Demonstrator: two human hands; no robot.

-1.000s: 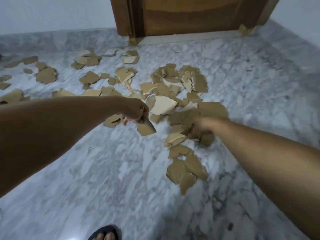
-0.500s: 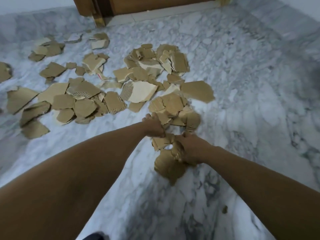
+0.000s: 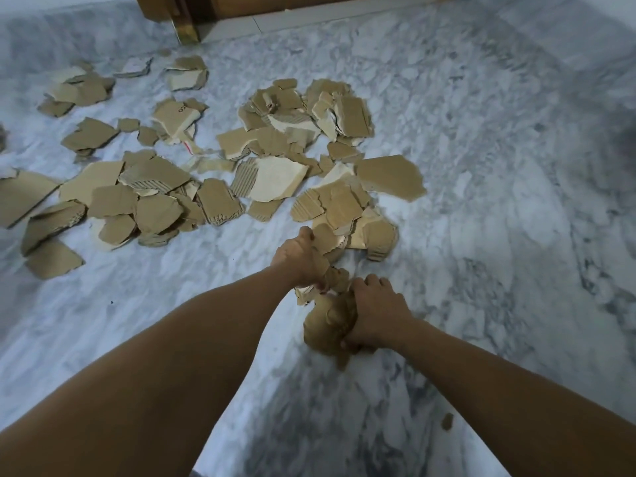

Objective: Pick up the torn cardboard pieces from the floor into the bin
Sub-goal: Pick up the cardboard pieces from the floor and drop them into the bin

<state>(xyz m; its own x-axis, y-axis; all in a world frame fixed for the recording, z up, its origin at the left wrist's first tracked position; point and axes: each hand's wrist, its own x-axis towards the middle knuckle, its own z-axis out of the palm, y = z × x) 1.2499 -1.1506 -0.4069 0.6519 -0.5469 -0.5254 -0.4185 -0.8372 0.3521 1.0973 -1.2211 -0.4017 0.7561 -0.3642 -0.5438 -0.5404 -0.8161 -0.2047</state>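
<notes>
Torn cardboard pieces (image 3: 275, 177) are lying scattered over the marble floor (image 3: 481, 166), beyond both hands. The right hand (image 3: 375, 311) is gripping a gathered bundle (image 3: 327, 321), while the left hand (image 3: 299, 259) is clutching pieces at the pile's near edge.

Dim, flat indoor light, bluish cast on the marble floor (image 3: 481, 166). No glare, no hard highlights. Soft dark shadow on the floor below the forearms near the bottom edge, another dark patch at the right edge. Cardboard pieces (image 3: 268, 177) cast only faint, thin shadows. Wide-angle bend: door base (image 3: 241, 8) and floor lines curve toward the corners. Detail is soft overall, w/ smeary compression; pieces far left of the door base look blurrier. Forearms are close to the lens and slightly soft.
</notes>
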